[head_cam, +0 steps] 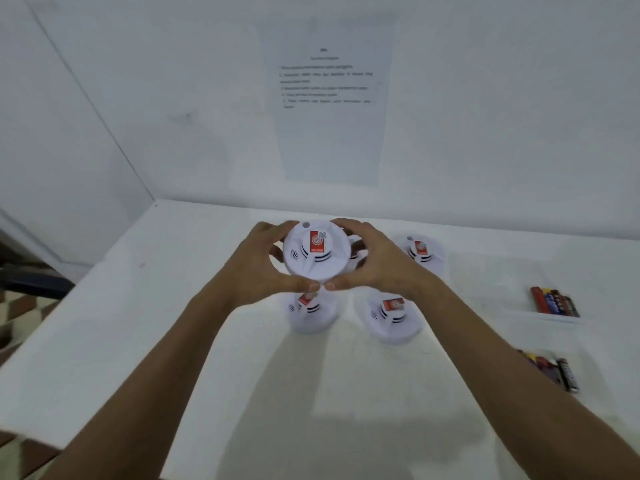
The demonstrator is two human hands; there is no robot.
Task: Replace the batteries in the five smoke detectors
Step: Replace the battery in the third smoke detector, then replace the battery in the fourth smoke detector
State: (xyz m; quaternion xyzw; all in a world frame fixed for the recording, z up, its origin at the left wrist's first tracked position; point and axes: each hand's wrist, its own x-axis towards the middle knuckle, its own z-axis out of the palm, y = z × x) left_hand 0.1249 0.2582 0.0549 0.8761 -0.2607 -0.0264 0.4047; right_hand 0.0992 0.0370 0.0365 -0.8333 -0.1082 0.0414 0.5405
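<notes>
I hold a round white smoke detector [316, 250] with a red label above the table, face toward me. My left hand [263, 268] grips its left rim and my right hand [375, 261] grips its right rim, thumbs meeting under it. Three more white detectors lie on the table: one below the held one [311, 313], one at the centre right [393, 317], one at the far right [424, 252]. Another is mostly hidden behind my right hand. Batteries lie in a clear tray [554, 299], and a second group of batteries [554, 370] lies nearer me.
The white table [173, 323] meets a white wall at the back. A printed sheet [329, 98] is stuck to the wall. The table's left edge drops to a patterned floor [20, 313] and a dark object.
</notes>
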